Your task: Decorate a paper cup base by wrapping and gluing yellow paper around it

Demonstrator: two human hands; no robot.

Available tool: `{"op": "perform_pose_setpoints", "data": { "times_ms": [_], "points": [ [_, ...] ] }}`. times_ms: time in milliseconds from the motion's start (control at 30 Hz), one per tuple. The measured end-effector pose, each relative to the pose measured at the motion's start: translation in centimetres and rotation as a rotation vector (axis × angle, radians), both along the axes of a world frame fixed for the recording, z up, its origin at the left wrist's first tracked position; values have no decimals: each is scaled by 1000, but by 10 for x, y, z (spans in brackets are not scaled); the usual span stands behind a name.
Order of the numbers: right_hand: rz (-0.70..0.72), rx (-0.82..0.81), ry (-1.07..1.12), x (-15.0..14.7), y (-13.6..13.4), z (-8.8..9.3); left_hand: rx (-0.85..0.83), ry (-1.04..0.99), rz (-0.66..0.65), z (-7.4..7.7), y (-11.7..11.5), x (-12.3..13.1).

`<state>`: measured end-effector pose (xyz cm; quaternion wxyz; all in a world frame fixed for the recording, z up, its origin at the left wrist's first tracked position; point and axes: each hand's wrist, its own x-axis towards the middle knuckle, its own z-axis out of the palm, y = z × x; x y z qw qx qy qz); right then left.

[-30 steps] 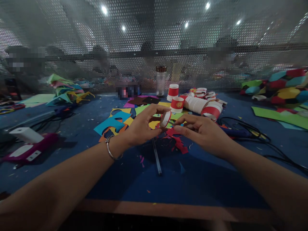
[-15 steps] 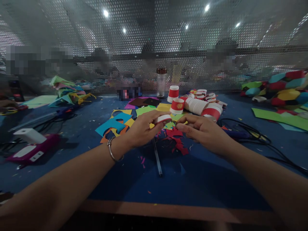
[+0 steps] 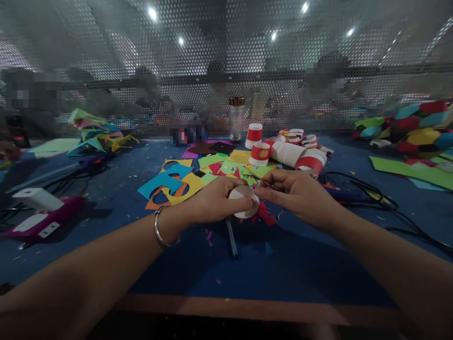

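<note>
My left hand [image 3: 212, 200] is closed around a small cut-down paper cup piece [image 3: 243, 202], whose round whitish bottom faces me. My right hand [image 3: 293, 191] is curled right beside it, fingers pinched on thin small scissors [image 3: 261, 181] whose tips point toward the cup piece. Both hands hover just above the blue table [image 3: 247, 264]. Red paper scraps [image 3: 265, 215] lie under them, and a clear pen [image 3: 231, 238] lies on the table pointing at me. A metal bangle sits on my left wrist.
Coloured paper sheets with cut-outs [image 3: 170, 182] lie behind my hands. Red-and-white paper cups [image 3: 261, 153] and a lying stack of cups [image 3: 297, 156] stand farther back, with a clear jar [image 3: 236, 119]. Black cables [image 3: 357, 191] run at the right. A white and purple device [image 3: 38, 208] sits left. Perforated screen behind.
My left hand has turned the cup piece and lowered it, so its round bottom now faces me instead of its red-and-white side. My right hand stayed close beside it.
</note>
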<state>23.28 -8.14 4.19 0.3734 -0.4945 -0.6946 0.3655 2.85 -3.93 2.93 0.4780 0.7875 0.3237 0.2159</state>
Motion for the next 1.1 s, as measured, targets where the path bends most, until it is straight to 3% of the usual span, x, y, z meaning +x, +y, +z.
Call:
{"op": "perform_pose_setpoints", "data": {
  "times_ms": [200, 467, 1100],
  "points": [
    [39, -49, -33, 4, 1, -5, -130, -36, -25, -1, -5, 1],
    [57, 18, -24, 5, 0, -3, -255, -129, -61, 1, -7, 2],
    [132, 66, 88, 2, -4, 2, -279, -258, -168, 0, -9, -1]
  ]
}}
